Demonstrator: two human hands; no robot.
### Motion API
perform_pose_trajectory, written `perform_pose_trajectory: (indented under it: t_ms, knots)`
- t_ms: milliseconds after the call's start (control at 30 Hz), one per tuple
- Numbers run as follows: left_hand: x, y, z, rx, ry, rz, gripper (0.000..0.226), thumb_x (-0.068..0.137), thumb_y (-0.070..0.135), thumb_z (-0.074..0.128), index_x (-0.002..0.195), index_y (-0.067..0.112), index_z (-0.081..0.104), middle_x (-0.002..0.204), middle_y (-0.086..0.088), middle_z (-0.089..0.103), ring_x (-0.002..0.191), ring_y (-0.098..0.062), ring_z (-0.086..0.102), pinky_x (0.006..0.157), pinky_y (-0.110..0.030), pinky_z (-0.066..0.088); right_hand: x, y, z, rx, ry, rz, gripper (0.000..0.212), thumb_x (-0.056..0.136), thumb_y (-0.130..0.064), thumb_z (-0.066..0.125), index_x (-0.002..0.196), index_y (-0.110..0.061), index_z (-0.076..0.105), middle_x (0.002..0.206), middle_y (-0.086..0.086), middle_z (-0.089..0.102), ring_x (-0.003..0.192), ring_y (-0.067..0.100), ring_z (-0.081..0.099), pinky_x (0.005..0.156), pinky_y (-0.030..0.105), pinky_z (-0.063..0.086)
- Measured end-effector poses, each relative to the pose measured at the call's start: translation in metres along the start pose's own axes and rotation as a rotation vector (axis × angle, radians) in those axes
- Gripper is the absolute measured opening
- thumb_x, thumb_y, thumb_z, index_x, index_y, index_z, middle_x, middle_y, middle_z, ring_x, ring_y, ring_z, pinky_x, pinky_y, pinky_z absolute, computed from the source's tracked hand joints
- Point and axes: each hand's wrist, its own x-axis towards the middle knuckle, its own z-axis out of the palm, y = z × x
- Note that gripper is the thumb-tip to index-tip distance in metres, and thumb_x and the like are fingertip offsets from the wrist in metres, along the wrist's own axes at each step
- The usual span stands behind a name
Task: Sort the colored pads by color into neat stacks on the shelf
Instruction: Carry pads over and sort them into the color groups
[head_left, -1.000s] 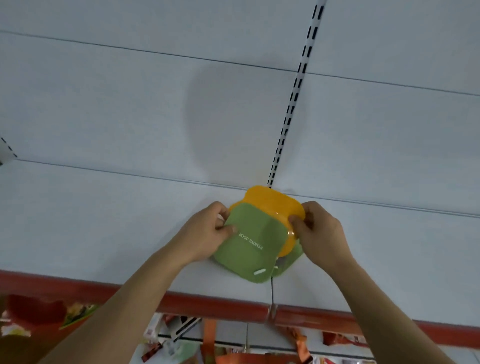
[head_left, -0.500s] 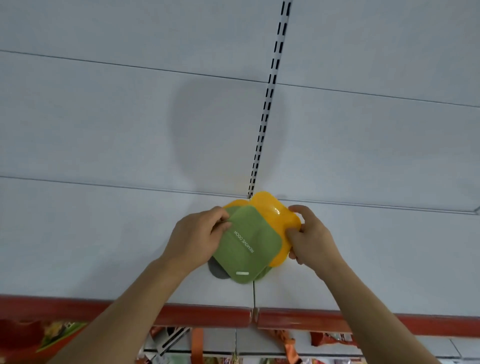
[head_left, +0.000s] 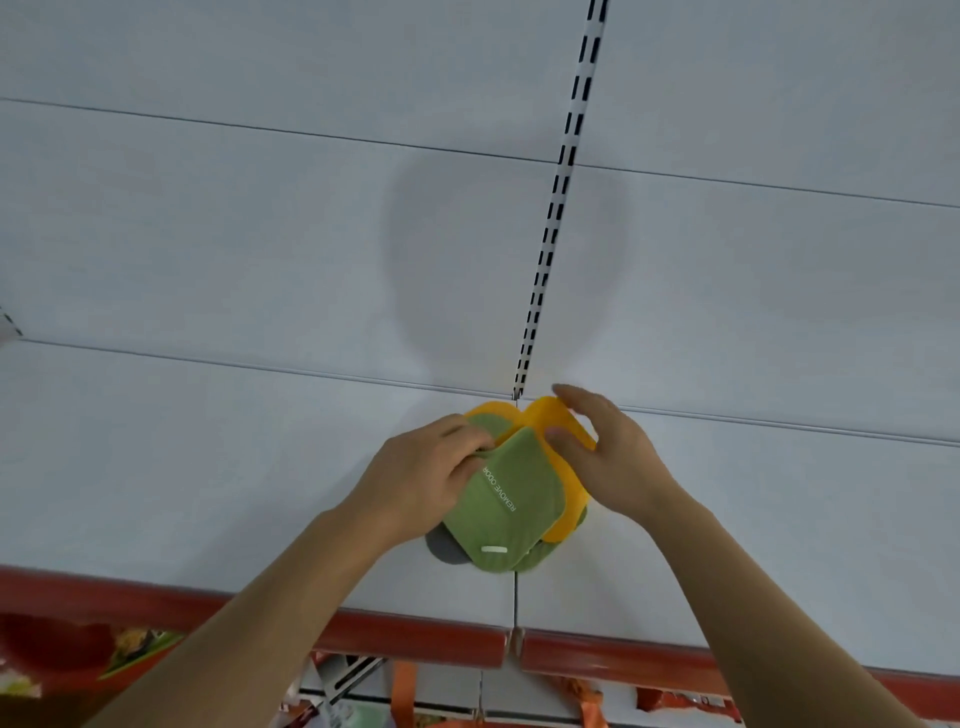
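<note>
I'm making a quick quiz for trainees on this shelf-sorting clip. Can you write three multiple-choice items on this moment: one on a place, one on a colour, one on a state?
1. Where does the pile of pads lie?
A. on the white shelf, over the seam between two shelf panels
B. on the floor
C. hung on the back wall

2. What colour is the top pad, the one with white lettering?
A. yellow
B. green
C. grey

3. What is the right hand doing?
A. hanging idle, away from the pile
B. resting flat on the shelf's red edge
C. pinching the yellow pad

Answers:
1 A: the pile sits across the seam, near the slotted upright.
2 B: the lettered pad on top is green, with yellow and grey beneath.
3 C: its thumb and fingers close on the yellow pad's raised edge, while the left hand holds the green pad's corner.
</note>
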Motion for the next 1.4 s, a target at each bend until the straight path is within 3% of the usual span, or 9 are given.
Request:
perform_pose_trajectory:
  t_ms: [200, 300, 533, 733, 800, 900, 1067, 1233, 1400]
  knots:
    - [-0.005, 0.0, -0.002, 0.095, 0.036, 0.092, 0.012, 0.103, 0.03, 0.058, 0.11, 0.029, 0.067, 0.107, 0.015, 0.066, 0.091, -0.011, 0.063, 0.074, -0.034, 0.055, 0.03, 0.0, 0.003, 0.097, 0.012, 0.123, 0.015, 0.094, -0.042, 0.069, 0.103, -0.031, 0.072, 0.096, -0.011, 0.07, 0.095, 0.014, 0.064, 0.072, 0.026, 0.045]
    - [-0.005, 0.006, -0.006, 0.063, 0.044, 0.065, 0.018, 0.103, 0.037, 0.05, 0.11, 0.031, 0.066, 0.106, 0.016, 0.07, 0.089, -0.01, 0.064, 0.077, -0.026, 0.052, 0.039, 0.004, 0.004, 0.0, -0.009, 0.145, 0.016, 0.094, -0.041, 0.068, 0.102, -0.028, 0.072, 0.095, -0.011, 0.069, 0.093, 0.014, 0.063, 0.067, 0.025, 0.045]
    - [-0.003, -0.008, -0.027, -0.353, 0.165, -0.399, 0.009, 0.097, 0.019, 0.071, 0.097, 0.027, 0.066, 0.086, 0.017, 0.075, 0.076, 0.002, 0.068, 0.072, -0.018, 0.052, 0.042, 0.011, -0.014, 0.003, 0.177, 0.216, 0.022, 0.099, -0.039, 0.061, 0.116, -0.027, 0.068, 0.107, -0.004, 0.067, 0.096, 0.021, 0.058, 0.078, 0.032, 0.044]
    - [0.003, -0.04, -0.016, -0.501, 0.161, -0.796, 0.007, 0.095, 0.02, 0.071, 0.101, 0.022, 0.069, 0.101, 0.002, 0.078, 0.098, -0.021, 0.073, 0.086, -0.039, 0.056, 0.002, -0.015, -0.038, 0.084, 0.414, -0.217, 0.005, 0.097, -0.026, 0.069, 0.102, -0.027, 0.068, 0.093, -0.017, 0.07, 0.087, 0.002, 0.064, 0.075, 0.017, 0.048]
    - [0.004, -0.039, -0.01, -0.501, 0.168, -0.848, 0.009, 0.095, 0.021, 0.071, 0.103, 0.021, 0.068, 0.103, 0.0, 0.077, 0.098, -0.023, 0.073, 0.086, -0.04, 0.056, -0.016, -0.008, -0.024, -0.024, 0.275, -0.361, 0.005, 0.094, -0.026, 0.073, 0.099, -0.026, 0.071, 0.093, -0.017, 0.071, 0.084, -0.001, 0.064, 0.078, 0.014, 0.05]
    - [0.006, -0.038, -0.007, -0.49, 0.109, -0.899, 0.014, 0.092, 0.024, 0.07, 0.106, 0.024, 0.066, 0.102, -0.002, 0.076, 0.096, -0.024, 0.072, 0.085, -0.041, 0.055, -0.035, 0.014, -0.003, -0.205, -0.134, -0.353, 0.031, 0.092, -0.062, 0.063, 0.099, -0.034, 0.075, 0.102, -0.022, 0.072, 0.093, 0.0, 0.066, 0.084, 0.028, 0.055]
    - [0.007, -0.034, -0.011, -0.49, 0.027, -0.861, 0.017, 0.094, 0.02, 0.069, 0.107, 0.029, 0.062, 0.103, 0.002, 0.076, 0.097, -0.02, 0.073, 0.083, -0.037, 0.055, -0.018, 0.043, -0.006, -0.211, 0.174, -0.103, 0.031, 0.097, -0.052, 0.055, 0.114, -0.032, 0.073, 0.118, -0.013, 0.073, 0.111, 0.017, 0.066, 0.092, 0.035, 0.054]
    - [0.003, -0.033, -0.014, -0.557, -0.023, -0.818, 0.026, 0.092, 0.012, 0.072, 0.114, 0.026, 0.072, 0.104, 0.008, 0.081, 0.099, -0.016, 0.077, 0.099, -0.048, 0.058, 0.01, 0.046, -0.002, -0.25, -0.243, 0.076, 0.087, 0.082, -0.065, 0.072, 0.156, -0.036, 0.038, 0.159, -0.01, 0.043, 0.148, 0.019, 0.035, 0.119, 0.041, 0.034]
    - [-0.004, -0.031, -0.021, -0.549, -0.093, -0.747, 0.031, 0.095, 0.016, 0.066, 0.116, 0.038, 0.066, 0.105, 0.007, 0.078, 0.097, -0.019, 0.075, 0.085, -0.046, 0.061, 0.032, 0.041, -0.003, -0.245, -0.267, 0.074, 0.089, 0.076, -0.063, 0.08, 0.152, -0.037, 0.042, 0.138, -0.008, 0.052, 0.127, 0.017, 0.051, 0.105, 0.038, 0.046]
